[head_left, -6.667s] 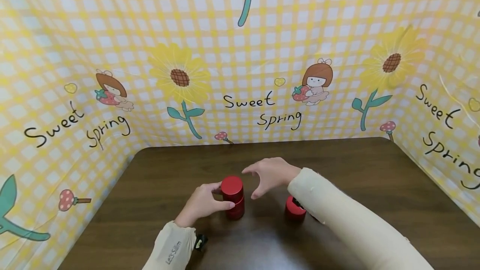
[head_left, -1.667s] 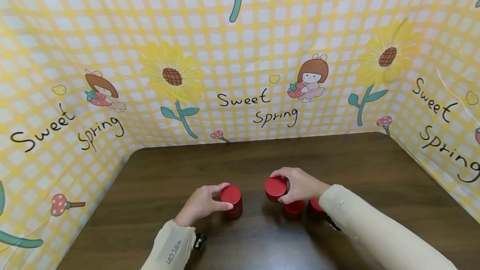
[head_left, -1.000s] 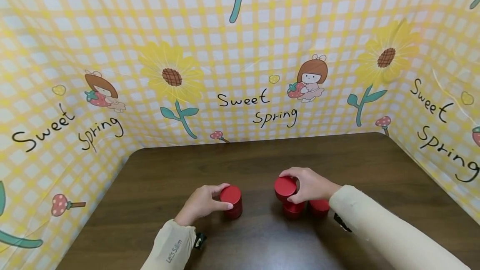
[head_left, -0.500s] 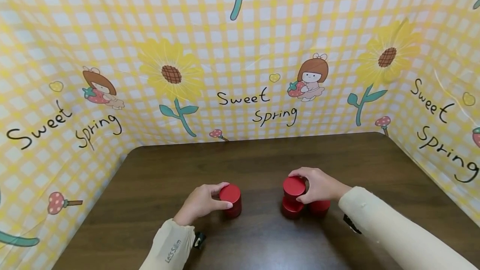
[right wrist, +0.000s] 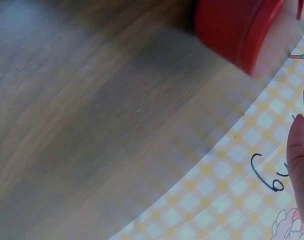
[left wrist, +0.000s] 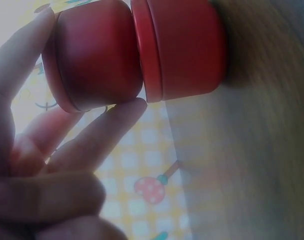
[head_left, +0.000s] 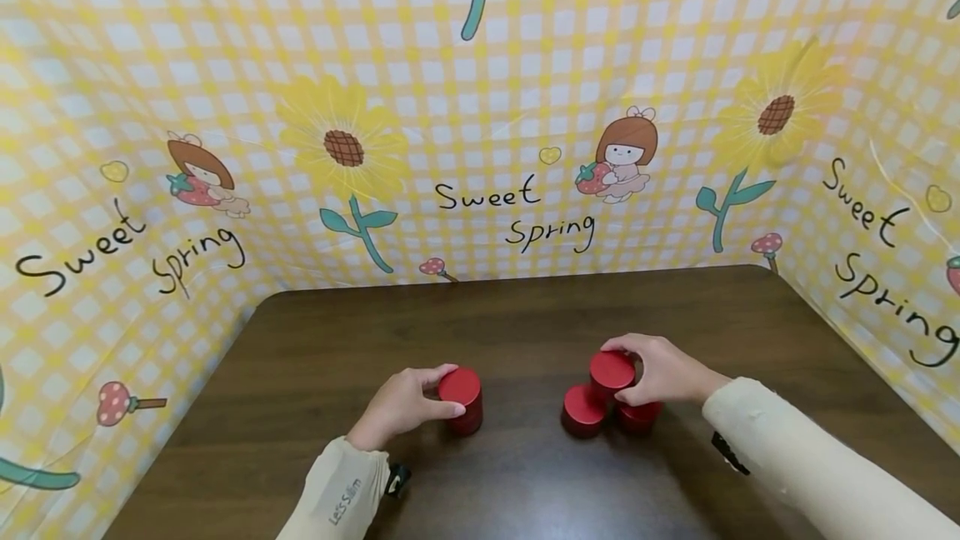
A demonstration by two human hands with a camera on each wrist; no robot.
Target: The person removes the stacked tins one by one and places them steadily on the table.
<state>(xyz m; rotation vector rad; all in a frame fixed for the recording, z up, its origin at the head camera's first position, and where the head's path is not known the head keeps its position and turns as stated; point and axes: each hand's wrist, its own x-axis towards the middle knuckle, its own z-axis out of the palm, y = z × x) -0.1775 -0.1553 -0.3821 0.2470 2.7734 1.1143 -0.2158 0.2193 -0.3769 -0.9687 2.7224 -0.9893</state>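
My left hand [head_left: 397, 408] grips the upper of two stacked red round tins [head_left: 460, 387], thumb in front and index finger behind. In the left wrist view that upper tin [left wrist: 99, 55] stands lid to base on the lower tin [left wrist: 187, 47], tilted slightly against it. My right hand [head_left: 663, 369] pinches another red tin [head_left: 612, 371] by its sides. This held tin overlaps two more red tins on the table, a left one [head_left: 583, 411] and a right one [head_left: 639, 417] partly hidden by the fingers. A red tin [right wrist: 232, 30] also shows at the top of the right wrist view.
Everything stands on a dark wooden table [head_left: 517, 473]. A yellow checked cloth [head_left: 487, 123] with flowers and lettering hangs behind its far edge and along both sides. A black wrist strap [head_left: 730, 452] shows under the right forearm.
Earliest, my right hand was empty near the left stack. Then it held a tin left of the right-hand pair, and has carried it rightward over them. My left hand keeps its grip.
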